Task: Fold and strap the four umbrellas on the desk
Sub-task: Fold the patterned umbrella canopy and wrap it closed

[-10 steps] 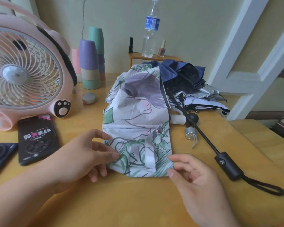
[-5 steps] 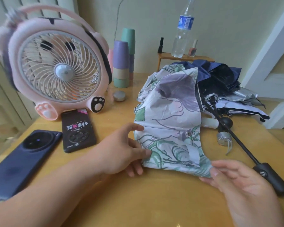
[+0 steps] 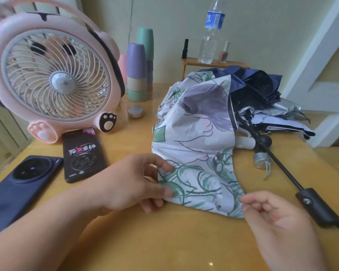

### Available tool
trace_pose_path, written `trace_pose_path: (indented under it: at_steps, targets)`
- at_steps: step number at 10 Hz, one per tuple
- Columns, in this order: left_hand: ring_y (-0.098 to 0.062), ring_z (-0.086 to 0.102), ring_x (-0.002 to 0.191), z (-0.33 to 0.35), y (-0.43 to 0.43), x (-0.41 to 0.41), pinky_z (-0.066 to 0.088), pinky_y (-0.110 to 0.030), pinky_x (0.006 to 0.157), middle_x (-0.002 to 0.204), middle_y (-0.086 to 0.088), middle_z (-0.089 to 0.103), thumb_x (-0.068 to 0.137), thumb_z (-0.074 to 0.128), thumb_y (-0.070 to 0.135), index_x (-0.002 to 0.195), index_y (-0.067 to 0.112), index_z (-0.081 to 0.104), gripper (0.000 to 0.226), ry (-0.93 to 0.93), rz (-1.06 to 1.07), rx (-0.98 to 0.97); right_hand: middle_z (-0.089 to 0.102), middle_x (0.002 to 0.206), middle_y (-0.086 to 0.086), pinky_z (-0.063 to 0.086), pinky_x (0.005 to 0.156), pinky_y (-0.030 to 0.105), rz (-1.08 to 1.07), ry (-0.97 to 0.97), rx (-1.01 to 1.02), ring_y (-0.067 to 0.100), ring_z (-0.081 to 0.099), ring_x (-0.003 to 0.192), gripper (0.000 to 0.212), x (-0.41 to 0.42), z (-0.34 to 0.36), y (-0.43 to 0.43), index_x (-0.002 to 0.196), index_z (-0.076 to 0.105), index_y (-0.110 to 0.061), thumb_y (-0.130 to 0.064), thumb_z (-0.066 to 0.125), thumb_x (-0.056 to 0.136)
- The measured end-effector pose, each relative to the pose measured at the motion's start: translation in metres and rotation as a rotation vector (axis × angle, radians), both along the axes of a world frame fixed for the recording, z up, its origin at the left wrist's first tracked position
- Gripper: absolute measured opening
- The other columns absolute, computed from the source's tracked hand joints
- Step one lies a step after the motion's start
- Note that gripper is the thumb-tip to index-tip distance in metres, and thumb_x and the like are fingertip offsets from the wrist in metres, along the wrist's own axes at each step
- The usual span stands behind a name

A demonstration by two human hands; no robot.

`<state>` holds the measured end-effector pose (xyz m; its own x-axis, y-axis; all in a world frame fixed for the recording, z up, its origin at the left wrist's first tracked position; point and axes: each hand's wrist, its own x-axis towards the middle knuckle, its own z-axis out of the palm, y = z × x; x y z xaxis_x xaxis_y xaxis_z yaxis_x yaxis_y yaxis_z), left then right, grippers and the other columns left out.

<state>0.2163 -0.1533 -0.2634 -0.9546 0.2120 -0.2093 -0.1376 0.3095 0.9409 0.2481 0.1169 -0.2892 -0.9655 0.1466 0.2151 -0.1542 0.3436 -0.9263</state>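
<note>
1. Umbrellas lay bunched on the right half of the surface point(image 3: 164, 243). The floral umbrella point(image 3: 194, 137) was nearest the person, its cloth spread loose and unfolded.
2. The left hand point(image 3: 129, 182) pinched the cloth's left edge between thumb and fingers, probably to anchor that side while the pleats were sorted.
3. The right hand point(image 3: 278, 222), fingers curled, seemed to pinch the lower right corner, likely to draw the panel taut.
4. The strap point(image 3: 217, 159) lay slack on the cloth, not yet wrapped round. Folding had to come first, by my reading.
5. Behind, touching the floral one, a dark blue umbrella point(image 3: 258, 87) and a silver umbrella point(image 3: 282, 112) sat heaped. A black handle point(image 3: 317, 208) stretched out beside the right hand. A fourth could not be made out.
</note>
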Motion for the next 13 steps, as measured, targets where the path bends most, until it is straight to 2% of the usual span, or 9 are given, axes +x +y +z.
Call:
trace_pose_path:
  at_steps: [2, 3, 4, 6, 7, 9, 10, 12, 13]
  targets:
    - [-0.035, 0.064, 0.057, 0.000, -0.005, -0.002, 0.053, -0.035, 0.051, 0.079, -0.018, 0.072, 0.083, 0.078, 0.000, 0.106, 0.021, 0.061, 0.035, 0.009, -0.004, -0.168, 0.066, 0.058, -0.002, 0.040, 0.048, 0.010, 0.007, -0.035, 0.109, 0.010, 0.055, 0.048, 0.035, 0.002, -0.001, -0.004, 0.064, 0.070, -0.022, 0.009, 0.073, 0.081]
    - [-0.019, 0.054, 0.047, 0.003, -0.006, -0.001, 0.046, -0.026, 0.046, 0.074, -0.002, 0.068, 0.084, 0.079, 0.010, 0.094, 0.029, 0.067, 0.025, 0.054, -0.031, -0.292, 0.062, 0.055, -0.006, 0.039, 0.048, 0.011, 0.004, -0.048, 0.206, 0.009, 0.052, 0.047, 0.035, 0.002, -0.004, -0.003, 0.065, 0.069, -0.024, 0.006, 0.073, 0.081]
    - [-0.001, 0.056, 0.053, 0.006, -0.004, 0.000, 0.042, -0.012, 0.055, 0.085, 0.019, 0.068, 0.085, 0.080, 0.031, 0.091, 0.042, 0.073, 0.014, 0.144, -0.083, -0.506, 0.062, 0.057, -0.008, 0.042, 0.052, 0.015, -0.001, -0.090, 0.303, 0.010, 0.054, 0.053, 0.031, 0.001, -0.007, -0.002, 0.074, 0.069, -0.029, 0.000, 0.073, 0.080]
    - [0.006, 0.058, 0.078, 0.001, 0.006, 0.000, 0.050, -0.022, 0.064, 0.082, 0.034, 0.062, 0.085, 0.073, 0.052, 0.089, 0.074, 0.061, 0.025, 0.320, -0.060, -0.765, 0.068, 0.077, -0.015, 0.053, 0.060, 0.026, 0.106, -0.324, 0.643, 0.001, 0.061, 0.063, 0.004, -0.029, 0.044, 0.009, 0.089, 0.065, -0.032, -0.030, 0.066, 0.092]
    - [0.004, 0.054, 0.077, -0.016, -0.002, -0.006, 0.045, -0.023, 0.058, 0.086, 0.030, 0.057, 0.077, 0.081, 0.046, 0.099, 0.064, 0.060, 0.034, 0.597, -0.043, -0.777, 0.068, 0.104, -0.005, 0.059, 0.079, 0.034, 0.053, -0.357, 0.864, 0.016, 0.067, 0.088, 0.019, -0.085, 0.070, 0.012, 0.101, 0.066, -0.027, -0.012, 0.055, 0.095]
    - [-0.012, 0.047, 0.137, -0.031, -0.011, -0.018, 0.041, -0.038, 0.105, 0.149, 0.021, 0.050, 0.091, 0.048, 0.062, 0.131, 0.046, 0.060, 0.044, 0.857, -0.211, -0.872, 0.066, 0.090, 0.006, 0.043, 0.069, 0.029, 0.142, -0.359, 1.135, 0.027, 0.063, 0.076, 0.019, -0.151, 0.067, 0.005, 0.101, 0.071, -0.013, -0.008, 0.055, 0.093]
    - [0.001, 0.029, 0.149, -0.043, -0.015, -0.024, 0.023, -0.021, 0.113, 0.158, 0.029, 0.035, 0.097, 0.036, 0.073, 0.147, 0.051, 0.043, 0.056, 0.779, -0.304, -0.898, 0.066, 0.088, 0.007, 0.045, 0.057, 0.028, 0.199, -0.347, 1.156, 0.026, 0.063, 0.073, 0.017, -0.152, 0.061, 0.006, 0.097, 0.070, -0.013, -0.004, 0.057, 0.092]
    - [0.005, 0.035, 0.144, -0.041, -0.009, -0.027, 0.026, -0.012, 0.113, 0.151, 0.031, 0.043, 0.091, 0.047, 0.076, 0.146, 0.054, 0.042, 0.059, 0.753, -0.216, -0.704, 0.053, 0.073, 0.000, 0.042, 0.050, 0.025, 0.234, -0.332, 1.077, 0.013, 0.048, 0.057, 0.014, -0.153, 0.049, 0.011, 0.084, 0.054, -0.016, -0.013, 0.055, 0.097]
    - [0.009, 0.042, 0.138, -0.040, -0.008, -0.027, 0.035, -0.013, 0.108, 0.146, 0.032, 0.046, 0.086, 0.050, 0.079, 0.138, 0.060, 0.047, 0.055, 0.776, -0.153, -0.620, 0.067, 0.078, 0.001, 0.054, 0.062, 0.028, 0.228, -0.519, 1.065, 0.015, 0.063, 0.066, 0.011, -0.162, 0.050, 0.007, 0.094, 0.062, -0.015, -0.020, 0.056, 0.101]
